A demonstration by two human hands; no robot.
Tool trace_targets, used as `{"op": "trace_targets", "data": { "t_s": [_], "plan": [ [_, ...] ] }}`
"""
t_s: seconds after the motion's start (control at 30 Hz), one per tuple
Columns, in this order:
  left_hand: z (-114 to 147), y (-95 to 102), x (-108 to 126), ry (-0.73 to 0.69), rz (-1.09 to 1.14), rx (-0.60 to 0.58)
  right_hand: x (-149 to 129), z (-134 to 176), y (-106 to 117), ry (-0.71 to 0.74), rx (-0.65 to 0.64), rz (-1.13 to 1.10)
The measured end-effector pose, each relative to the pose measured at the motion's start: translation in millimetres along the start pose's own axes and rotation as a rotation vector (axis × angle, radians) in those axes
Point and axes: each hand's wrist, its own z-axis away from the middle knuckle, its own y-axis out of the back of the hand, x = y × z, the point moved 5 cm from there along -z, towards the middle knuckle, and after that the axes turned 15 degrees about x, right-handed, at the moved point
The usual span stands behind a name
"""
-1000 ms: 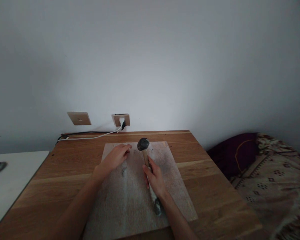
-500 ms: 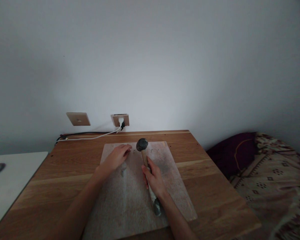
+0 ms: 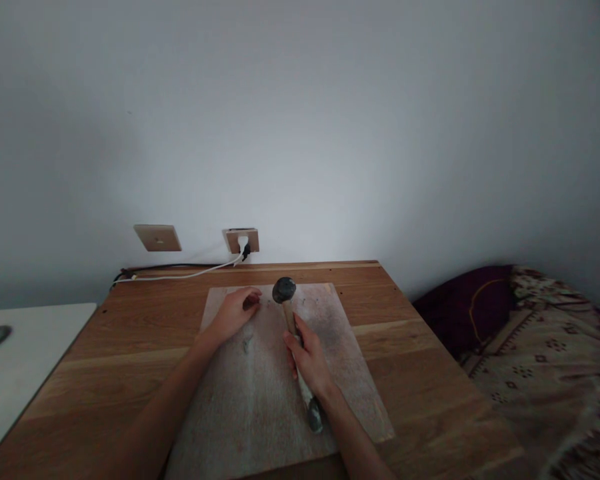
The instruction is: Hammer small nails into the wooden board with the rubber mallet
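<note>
My right hand (image 3: 310, 360) is wrapped round the wooden handle of a hammer (image 3: 290, 320). Its dark, rounded head points away from me over the far part of a worn, pale board (image 3: 250, 413), and the handle's grey-stained end sticks out below my fist. To the left of the hammer head, my left hand (image 3: 236, 312) rests at the board's far edge. Its thumb and index finger curl together in a pinch; whatever may be between them is too small to make out. A few small dark specks lie on the board near the hammer head.
The board lies on a wooden tabletop (image 3: 410, 360) against the wall. At the back left, a white and a black cable (image 3: 195, 273) run to a wall socket (image 3: 243, 240). A white surface (image 3: 35, 360) stands to the left, and patterned bedding (image 3: 545, 360) lies to the right.
My left hand has shifted slightly, its thumb and index finger now forming a rounder loop. The hammer and my right hand are nearly where they were.
</note>
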Motion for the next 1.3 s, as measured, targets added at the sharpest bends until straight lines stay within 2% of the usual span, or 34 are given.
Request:
{"op": "trace_targets", "data": {
  "t_s": [0.37,0.53,0.67,0.93,1.3],
  "plan": [
    [-0.1,-1.6,2.0,0.011,0.034,0.007,-4.1,3.1,-5.1,-0.003,-0.063,-0.034],
    [1.7,-2.3,2.5,-0.007,0.063,-0.011,-25.7,-1.0,-15.4,-0.01,-0.119,-0.04],
    [3.0,-0.5,1.8,0.013,0.055,0.012,-37.2,-4.2,-26.2,0.0,-0.111,-0.068],
    [2.1,-2.8,-3.7,0.039,0.087,0.014,-11.2,3.3,-26.1,-0.009,-0.112,-0.068],
    [2.1,-0.6,-8.1,0.005,0.126,0.051,-10.1,9.9,-30.1,0.049,-0.141,0.076]
  ]
}}
